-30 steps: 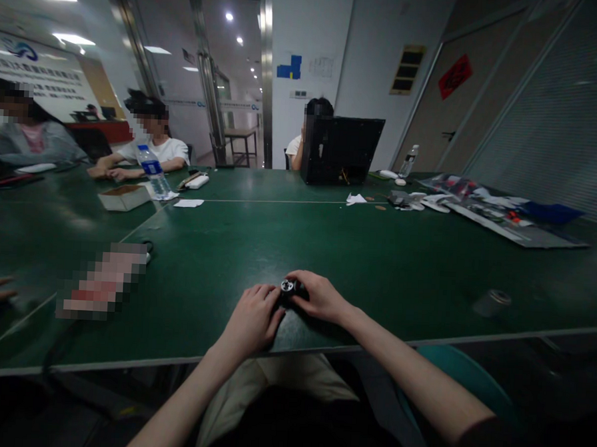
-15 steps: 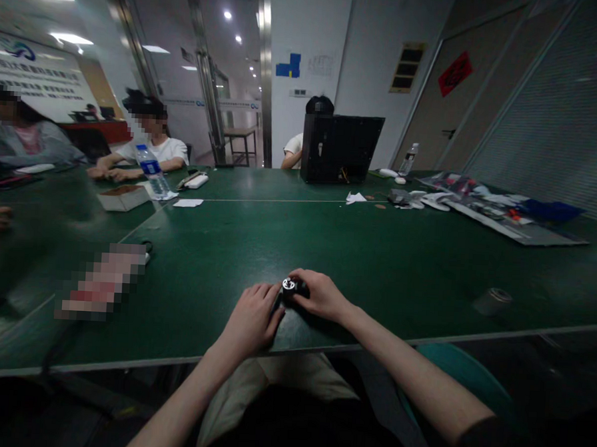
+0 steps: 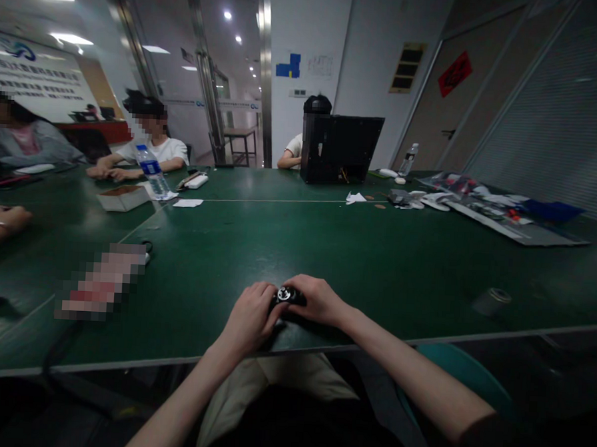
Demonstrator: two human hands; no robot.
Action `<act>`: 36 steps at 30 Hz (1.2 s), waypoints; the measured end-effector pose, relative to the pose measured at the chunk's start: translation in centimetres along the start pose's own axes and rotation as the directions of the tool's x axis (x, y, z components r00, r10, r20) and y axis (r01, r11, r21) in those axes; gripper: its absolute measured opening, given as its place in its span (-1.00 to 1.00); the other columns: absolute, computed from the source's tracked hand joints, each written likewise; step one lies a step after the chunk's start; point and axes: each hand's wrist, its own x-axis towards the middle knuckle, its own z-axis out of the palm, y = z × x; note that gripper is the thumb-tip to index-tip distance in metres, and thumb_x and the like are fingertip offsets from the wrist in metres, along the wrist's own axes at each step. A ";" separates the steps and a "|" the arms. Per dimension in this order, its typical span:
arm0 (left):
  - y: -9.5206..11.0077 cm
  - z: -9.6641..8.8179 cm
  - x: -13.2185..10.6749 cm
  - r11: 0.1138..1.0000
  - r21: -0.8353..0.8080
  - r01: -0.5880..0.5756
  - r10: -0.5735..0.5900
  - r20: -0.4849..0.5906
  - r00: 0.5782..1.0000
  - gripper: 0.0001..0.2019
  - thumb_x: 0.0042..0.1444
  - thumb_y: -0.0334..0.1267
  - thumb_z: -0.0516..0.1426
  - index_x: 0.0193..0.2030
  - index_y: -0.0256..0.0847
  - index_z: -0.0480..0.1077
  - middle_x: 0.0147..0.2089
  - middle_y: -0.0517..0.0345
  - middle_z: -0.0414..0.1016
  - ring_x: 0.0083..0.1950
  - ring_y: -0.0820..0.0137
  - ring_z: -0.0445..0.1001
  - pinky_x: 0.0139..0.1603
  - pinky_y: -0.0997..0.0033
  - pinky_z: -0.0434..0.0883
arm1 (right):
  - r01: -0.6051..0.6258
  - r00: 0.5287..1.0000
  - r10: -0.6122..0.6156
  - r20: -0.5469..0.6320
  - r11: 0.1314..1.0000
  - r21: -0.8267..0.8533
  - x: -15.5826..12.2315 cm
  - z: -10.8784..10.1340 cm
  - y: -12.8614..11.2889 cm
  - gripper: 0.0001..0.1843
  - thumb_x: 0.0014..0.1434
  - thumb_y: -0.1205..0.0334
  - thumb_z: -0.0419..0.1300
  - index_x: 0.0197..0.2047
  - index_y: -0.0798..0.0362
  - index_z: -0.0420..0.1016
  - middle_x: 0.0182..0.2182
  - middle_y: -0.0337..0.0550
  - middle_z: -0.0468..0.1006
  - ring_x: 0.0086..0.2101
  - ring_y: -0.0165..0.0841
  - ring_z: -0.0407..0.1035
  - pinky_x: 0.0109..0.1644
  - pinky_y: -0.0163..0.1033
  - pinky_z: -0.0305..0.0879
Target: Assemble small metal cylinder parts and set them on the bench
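Note:
Between my two hands, close to the front edge of the table, is a small black object with a round silver-and-white dial-like part point(image 3: 284, 294) facing up. Its exact kind is too small to tell. My left hand point(image 3: 249, 316) grips its left side, thumb tucked in front and fingers curled over the far side. From the right, my right hand point(image 3: 320, 301) closes around the other end. Fingers of both hands cover much of the object, and the two hands nearly meet.
A pixelated flat item point(image 3: 106, 280) lies left on the green table point(image 3: 217, 246). A grey cylinder point(image 3: 493, 302) stands right. Farther off are a water bottle point(image 3: 152, 170), a white box point(image 3: 124, 198), a black case point(image 3: 341, 150) and cluttered parts point(image 3: 504, 211). A co-worker's hand point(image 3: 8, 220) rests at left.
My hands have drawn the black object slightly toward me and left, and my left hand has closed in on it. At the left edge, a co-worker's hand has come farther into view.

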 end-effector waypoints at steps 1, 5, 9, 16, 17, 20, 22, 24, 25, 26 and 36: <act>0.0 0.0 0.0 1.000 -0.004 0.009 -0.009 -0.005 1.000 -0.80 0.24 -0.16 -0.03 -0.18 -0.22 0.31 -0.18 0.02 0.38 -0.17 0.26 0.35 -0.14 0.27 0.31 | 0.015 1.000 -0.015 0.002 1.000 -0.001 0.0 0.1 -0.1 -0.66 0.06 0.19 0.24 -0.08 0.07 0.38 -0.20 -0.07 0.52 -0.21 -0.29 0.40 -0.15 -0.23 0.31; -0.1 -0.1 0.1 1.000 -0.013 0.028 -0.029 -0.027 0.999 -0.80 0.24 -0.17 -0.04 -0.22 -0.23 0.32 -0.22 0.04 0.39 -0.20 0.27 0.35 -0.16 0.28 0.30 | 0.057 0.998 -0.057 -0.007 0.998 0.004 0.0 0.1 -0.6 -0.64 0.08 0.23 0.21 -0.04 0.10 0.35 -0.17 -0.03 0.51 -0.17 -0.27 0.41 -0.10 -0.20 0.33; -0.2 -0.2 0.3 0.994 -0.082 0.066 -0.071 -0.057 0.996 -0.78 0.24 -0.18 -0.06 -0.22 -0.23 0.33 -0.23 0.04 0.41 -0.23 0.29 0.36 -0.19 0.29 0.30 | 0.103 0.995 -0.102 -0.009 0.993 0.057 -0.1 -0.4 -1.2 -0.31 0.01 0.12 0.26 0.17 0.13 0.17 0.00 0.05 0.43 -0.04 -0.22 0.36 0.01 -0.16 0.30; -0.2 -0.6 0.8 0.924 -0.360 0.129 -0.121 0.044 0.992 -0.73 0.25 -0.17 -0.09 -0.26 -0.23 0.36 -0.27 0.05 0.45 -0.24 0.31 0.40 -0.21 0.36 0.32 | 0.096 0.995 -0.096 -0.008 0.990 0.105 -0.2 -0.4 -1.2 -0.26 -0.02 0.28 0.22 0.23 0.09 0.08 0.03 0.04 0.41 -0.02 -0.23 0.35 0.02 -0.17 0.29; -0.1 -0.7 0.9 0.914 -0.384 0.129 -0.115 0.058 0.992 -0.73 0.25 -0.17 -0.10 -0.26 -0.23 0.36 -0.27 0.05 0.46 -0.24 0.32 0.40 -0.22 0.37 0.32 | 0.091 0.996 -0.090 -0.011 0.990 0.111 -0.2 -0.4 -1.2 -0.29 -0.02 0.29 0.22 0.21 0.10 0.11 0.01 0.03 0.42 -0.05 -0.25 0.37 0.00 -0.19 0.29; 0.1 -0.8 1.0 0.896 -0.423 0.137 -0.112 0.085 0.990 -0.70 0.27 -0.16 -0.13 -0.28 -0.22 0.35 -0.27 0.06 0.46 -0.25 0.33 0.40 -0.25 0.40 0.32 | 0.043 0.999 -0.042 -0.008 0.990 0.131 -0.2 -0.4 -1.1 -0.34 -0.04 0.28 0.23 0.15 0.09 0.17 -0.11 -0.05 0.48 -0.19 -0.31 0.40 -0.11 -0.25 0.31; 0.2 -0.8 1.0 0.893 -0.423 0.152 -0.131 0.080 0.988 -0.69 0.27 -0.15 -0.14 -0.29 -0.22 0.35 -0.29 0.06 0.45 -0.26 0.33 0.40 -0.25 0.40 0.33 | -0.003 1.000 0.004 -0.008 0.990 0.140 -0.2 -0.6 -1.1 -0.34 -0.05 0.25 0.25 0.13 0.08 0.18 -0.19 -0.10 0.49 -0.27 -0.34 0.40 -0.18 -0.28 0.31; 0.2 -0.9 0.9 0.895 -0.419 0.156 -0.148 0.050 0.988 -0.69 0.28 -0.15 -0.15 -0.27 -0.22 0.34 -0.28 0.06 0.43 -0.25 0.33 0.40 -0.23 0.37 0.33 | -0.042 0.999 0.045 -0.016 0.988 0.146 -0.2 -0.6 -1.1 -0.35 -0.06 0.21 0.26 0.11 0.07 0.19 -0.22 -0.13 0.49 -0.30 -0.35 0.39 -0.21 -0.29 0.30; 0.2 -1.0 0.8 0.897 -0.417 0.147 -0.149 0.027 0.988 -0.71 0.28 -0.15 -0.14 -0.25 -0.22 0.33 -0.26 0.05 0.43 -0.23 0.32 0.40 -0.20 0.36 0.34 | -0.059 0.998 0.063 -0.021 0.987 0.150 -0.3 -0.6 -1.0 -0.36 -0.06 0.20 0.27 0.10 0.06 0.19 -0.22 -0.13 0.50 -0.30 -0.35 0.40 -0.21 -0.28 0.29; 0.2 -1.0 0.7 0.900 -0.416 0.128 -0.141 0.001 0.990 -0.74 0.27 -0.16 -0.12 -0.22 -0.22 0.32 -0.24 0.05 0.42 -0.20 0.32 0.40 -0.17 0.34 0.34 | -0.075 0.996 0.080 -0.026 0.985 0.154 -0.3 -0.6 -1.0 -0.36 -0.07 0.20 0.27 0.09 0.05 0.19 -0.22 -0.14 0.50 -0.30 -0.35 0.40 -0.21 -0.28 0.29; 1.0 -0.7 0.2 0.935 -0.349 -0.065 0.016 -0.140 0.990 -0.73 0.11 -0.32 0.08 -0.02 -0.15 0.23 -0.04 0.01 0.35 -0.04 0.28 0.36 -0.02 0.24 0.35 | -0.120 0.991 0.129 -0.034 0.975 0.188 -0.5 -0.6 -0.7 -0.35 -0.12 0.29 0.26 0.06 0.03 0.15 -0.10 -0.07 0.47 -0.19 -0.30 0.42 -0.13 -0.23 0.31</act>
